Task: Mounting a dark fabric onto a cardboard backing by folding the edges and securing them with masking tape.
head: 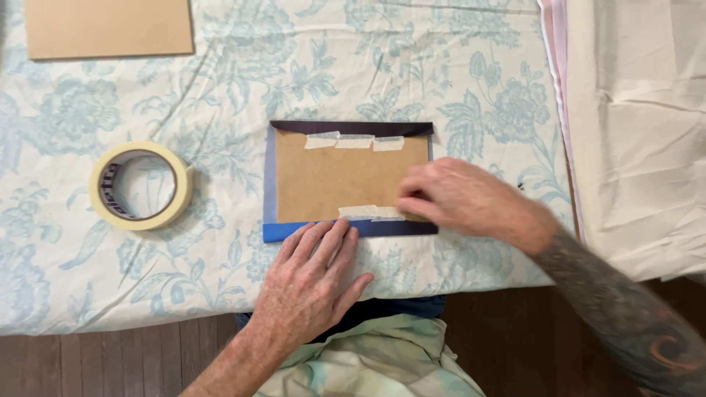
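Brown card [334, 180] lies on dark blue paper [278, 231] at the middle of the tabletop [456, 88], the paper's edges folded over it and stuck with strips of tape [354, 141] along the top and bottom. We press our left hand [312, 276] flat, fingers together, on the bottom fold; our right hand [460, 198] presses its fingertips on the lower tape [368, 212] near the right corner, gripping nothing. We judge the card light and stiff, the paper thin and easy to crease or tear, so it is best held flat from above or by the card's edges. A tape roll [141, 185] sits well to the left, another brown card [109, 28] at the far left corner, and cream cloth [640, 132] lies at the right. Nothing stands between our hands and the work; the floral cover beneath is wrinkled and may shift.
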